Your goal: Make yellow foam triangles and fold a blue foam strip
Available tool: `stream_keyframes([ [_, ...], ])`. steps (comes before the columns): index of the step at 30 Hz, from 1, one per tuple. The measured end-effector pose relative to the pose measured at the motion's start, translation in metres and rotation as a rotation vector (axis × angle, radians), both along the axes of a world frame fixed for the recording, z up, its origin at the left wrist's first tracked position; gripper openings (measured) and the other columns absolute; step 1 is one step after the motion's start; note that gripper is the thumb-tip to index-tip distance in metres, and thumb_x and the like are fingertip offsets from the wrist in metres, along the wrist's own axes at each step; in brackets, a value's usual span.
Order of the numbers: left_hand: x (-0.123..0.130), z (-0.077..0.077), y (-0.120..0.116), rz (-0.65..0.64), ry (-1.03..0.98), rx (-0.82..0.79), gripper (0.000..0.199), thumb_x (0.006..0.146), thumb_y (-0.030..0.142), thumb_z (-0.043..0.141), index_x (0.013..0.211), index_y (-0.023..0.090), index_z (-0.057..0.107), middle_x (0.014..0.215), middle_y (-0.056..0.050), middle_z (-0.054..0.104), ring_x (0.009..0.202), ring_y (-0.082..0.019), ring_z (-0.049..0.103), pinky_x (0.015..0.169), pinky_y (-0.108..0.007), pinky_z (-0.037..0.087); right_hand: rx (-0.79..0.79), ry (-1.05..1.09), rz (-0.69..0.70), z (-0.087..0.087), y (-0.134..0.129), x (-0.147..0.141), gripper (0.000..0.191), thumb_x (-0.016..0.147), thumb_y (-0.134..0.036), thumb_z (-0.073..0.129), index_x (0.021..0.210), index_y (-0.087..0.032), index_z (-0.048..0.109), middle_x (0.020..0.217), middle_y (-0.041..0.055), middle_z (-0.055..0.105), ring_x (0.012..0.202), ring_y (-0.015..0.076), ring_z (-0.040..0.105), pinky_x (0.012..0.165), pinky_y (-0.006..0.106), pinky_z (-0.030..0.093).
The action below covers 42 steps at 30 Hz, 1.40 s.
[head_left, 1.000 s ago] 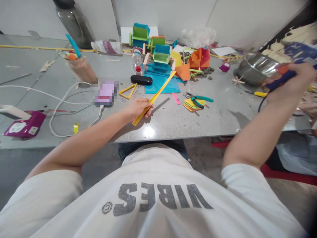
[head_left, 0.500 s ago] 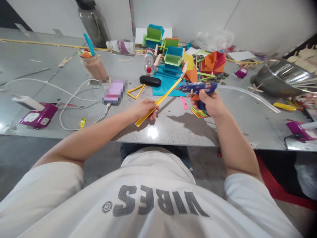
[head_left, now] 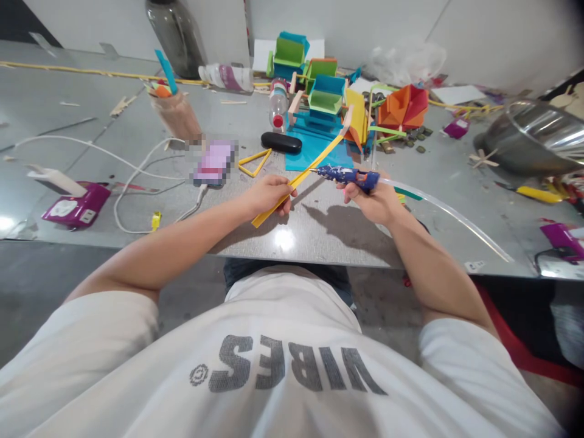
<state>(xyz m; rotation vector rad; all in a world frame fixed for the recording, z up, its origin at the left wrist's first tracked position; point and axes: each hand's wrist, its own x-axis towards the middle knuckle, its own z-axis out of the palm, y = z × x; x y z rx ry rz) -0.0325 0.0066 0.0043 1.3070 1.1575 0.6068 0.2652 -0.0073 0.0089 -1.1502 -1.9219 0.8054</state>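
Pinched in my left hand (head_left: 274, 196) is a long yellow strip (head_left: 322, 156), slanting up and right over the table. My right hand (head_left: 375, 198) is wrapped round a blue glue gun (head_left: 349, 176) with a long clear glue stick (head_left: 460, 218) coming out of its back. The gun's tip points left and is at the strip, just beyond my left fingers; whether it touches cannot be made out. The strip's far end lies by a wooden piece of the blue and green paper model (head_left: 327, 95). A yellow triangle (head_left: 254, 163) lies beyond my left hand.
A black case (head_left: 281, 143), a phone (head_left: 214, 162) on a white cable and a jar of sticks (head_left: 176, 115) stand beyond my left arm. Small bottles lie behind. At right are an orange paper shape (head_left: 404, 108), a metal bowl (head_left: 524, 137) and a yellow cutter (head_left: 538, 194).
My right hand has moved the glue gun left and slightly down, bringing its tip to the strip nearer my left fingers. My left hand keeps its hold. The view has shifted slightly.
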Motion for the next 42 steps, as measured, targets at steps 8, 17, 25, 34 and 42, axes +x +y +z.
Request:
stream_keyframes([
  [8,0.001,0.002,0.000,0.023,0.009,-0.010,0.030,0.109,0.011,0.048,0.086,0.018,0.065,0.055,-0.003,0.067,0.048,-0.013,0.060,0.056,-0.026,0.048,-0.140,0.106,-0.179,-0.011,-0.016,-0.033,0.082,0.087,-0.105,0.061,0.092,-0.025,0.075,0.070,0.0031,0.069,0.062,0.0188,0.064,0.061,0.035,0.051],
  [17,0.001,0.005,0.001,0.036,0.039,-0.003,0.029,0.108,0.008,0.048,0.087,0.018,0.065,0.053,-0.002,0.066,0.046,-0.013,0.059,0.051,-0.023,0.043,-0.151,0.095,-0.209,-0.029,-0.004,-0.032,0.086,0.085,-0.110,0.055,0.080,-0.025,0.067,0.064,0.0018,0.062,0.053,0.0173,0.061,0.056,0.035,0.048],
  [25,0.000,0.000,0.001,0.018,0.065,0.026,0.028,0.107,0.008,0.048,0.087,0.019,0.064,0.053,-0.001,0.066,0.046,-0.013,0.059,0.053,-0.023,0.044,-0.155,0.022,-0.162,-0.027,-0.005,-0.031,0.085,0.089,-0.109,0.049,0.075,-0.026,0.063,0.057,0.0019,0.060,0.052,0.0176,0.058,0.055,0.036,0.047],
  [34,0.000,-0.002,0.002,-0.001,0.084,0.047,0.029,0.108,0.006,0.048,0.087,0.019,0.064,0.054,0.000,0.067,0.046,-0.012,0.060,0.053,-0.022,0.046,-0.119,-0.019,-0.137,-0.028,-0.005,-0.031,0.083,0.091,-0.108,0.047,0.068,-0.028,0.054,0.058,0.0031,0.058,0.052,0.0195,0.057,0.054,0.040,0.048],
  [42,0.002,-0.001,0.000,-0.001,0.094,0.047,0.028,0.110,0.009,0.049,0.088,0.019,0.064,0.054,0.000,0.066,0.048,-0.012,0.061,0.055,-0.023,0.049,-0.093,-0.057,-0.159,-0.031,-0.003,-0.027,0.083,0.094,-0.106,0.046,0.066,-0.028,0.052,0.053,0.0022,0.056,0.051,0.0194,0.055,0.052,0.038,0.044],
])
